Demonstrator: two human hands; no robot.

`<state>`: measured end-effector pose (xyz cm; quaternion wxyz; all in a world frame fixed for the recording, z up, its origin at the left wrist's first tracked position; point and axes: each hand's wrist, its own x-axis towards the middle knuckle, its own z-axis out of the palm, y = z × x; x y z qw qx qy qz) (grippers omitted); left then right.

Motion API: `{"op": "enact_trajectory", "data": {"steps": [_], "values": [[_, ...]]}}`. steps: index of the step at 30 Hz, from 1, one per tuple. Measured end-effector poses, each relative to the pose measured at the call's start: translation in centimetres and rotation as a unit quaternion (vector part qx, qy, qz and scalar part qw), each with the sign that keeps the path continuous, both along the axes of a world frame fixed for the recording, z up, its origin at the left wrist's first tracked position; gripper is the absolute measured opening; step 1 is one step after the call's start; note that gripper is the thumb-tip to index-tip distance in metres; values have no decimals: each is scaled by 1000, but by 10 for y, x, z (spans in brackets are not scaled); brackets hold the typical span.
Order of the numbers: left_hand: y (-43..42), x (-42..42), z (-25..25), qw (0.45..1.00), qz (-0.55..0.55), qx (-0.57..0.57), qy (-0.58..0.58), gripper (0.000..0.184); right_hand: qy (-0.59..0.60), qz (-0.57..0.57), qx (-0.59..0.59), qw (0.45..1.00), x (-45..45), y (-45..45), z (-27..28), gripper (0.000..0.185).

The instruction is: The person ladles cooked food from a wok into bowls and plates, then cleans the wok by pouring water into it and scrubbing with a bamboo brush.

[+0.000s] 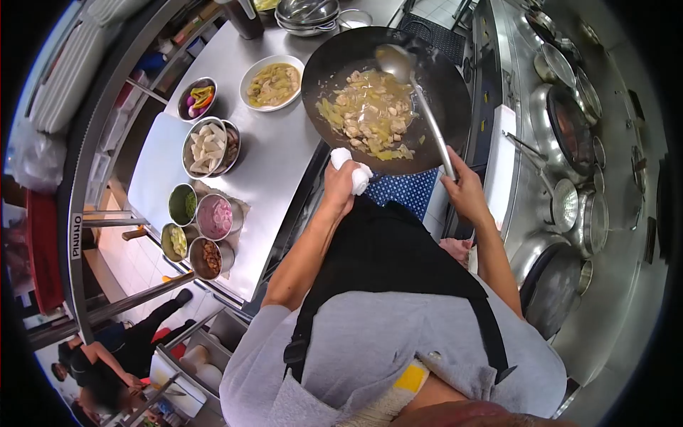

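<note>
My left hand (341, 186) is closed round a white cloth (351, 169) at the near-left rim of a large dark wok (445, 107). Pieces of meat and green vegetable (370, 114) lie in sauce inside the wok. The fingers of my right hand (464, 186) are wrapped round the handle of a metal ladle (430, 117), whose bowl rests over the wok's far side. Left of the wok, a white bowl (249, 75) on the steel counter holds similar food. The cloth hides where my left hand meets the wok.
On the steel counter (267, 156) stand metal bowls of white pieces (208, 148) and vegetables (201, 98), and several small ingredient pots (215, 216). Pans and a strainer (565, 205) line the right side. Another person (107, 370) is at the lower left.
</note>
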<state>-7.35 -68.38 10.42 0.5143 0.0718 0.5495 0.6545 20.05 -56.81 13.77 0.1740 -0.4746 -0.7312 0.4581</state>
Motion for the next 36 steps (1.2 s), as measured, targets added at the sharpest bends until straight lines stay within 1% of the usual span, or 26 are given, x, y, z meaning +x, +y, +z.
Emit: {"op": "enact_trajectory", "data": {"steps": [2, 3, 6, 7, 10, 11, 14, 15, 18, 19, 20, 22, 24, 25, 26, 27, 30, 31, 34, 36], "values": [[5, 2, -2, 1000, -5, 1, 3, 18, 14, 53, 14, 998, -6, -4, 5, 70], [7, 3, -5, 1000, -4, 1, 0, 18, -14, 79, -16, 997, -1, -5, 15, 70], [9, 3, -17, 1000, 3, -7, -6, 16, -10, 150, -84, 985, 45, -4, 29, 70], [8, 5, -18, 1000, 7, -9, -6, 16, 52, 157, -70, 984, 66, -2, 25, 70], [4, 13, -21, 1000, 19, -16, 6, 15, -80, 73, -154, 982, 76, -3, 56, 70], [3, 16, -20, 1000, 22, -16, 11, 15, -69, 49, -151, 985, 72, -1, 57, 68], [1, 24, -18, 999, 28, -11, 19, 15, -67, 24, -5, 997, 68, 9, 20, 65], [4, 28, -15, 999, 28, -10, 22, 15, -17, 19, 19, 1000, 68, 9, 0, 62], [16, 37, -17, 998, 44, 4, 42, 15, 30, 22, 107, 994, 61, -8, -41, 62], [23, 41, -17, 998, 49, 4, 48, 15, 32, 13, -48, 998, 52, -16, -23, 62], [31, 45, -17, 997, 52, 3, 52, 15, 18, -14, -191, 981, 44, -25, -6, 61], [47, 50, -26, 994, 66, -11, 82, 15, 152, -25, -326, 933, 32, -43, -12, 62], [57, 52, -39, 989, 62, -39, 127, 24, 218, -26, -432, 875, 26, -46, 4, 63], [59, 47, -59, 985, 56, -60, 153, 28, 251, -35, -476, 842, 23, -45, 10, 62], [59, 45, -65, 983, 57, -52, 168, 30, 283, -44, -519, 805, 21, -46, 17, 61], [58, 42, -70, 983, 58, -55, 164, 30, 311, -34, -554, 772, 21, -44, 22, 56], [40, 32, -60, 989, 50, -62, 124, 27, 390, -51, -646, 655, 34, -38, 15, 52], [33, 25, -56, 992, 37, -58, 105, 26, 391, -57, -643, 656, 33, -38, 22, 52], [11, 13, -32, 997, 1, -55, 54, 23, 351, -64, -605, 712, 27, -42, 39, 54], [-3, 6, -23, 999, -21, -40, 16, 23, 339, -79, -587, 731, 23, -40, 55, 54]]}}
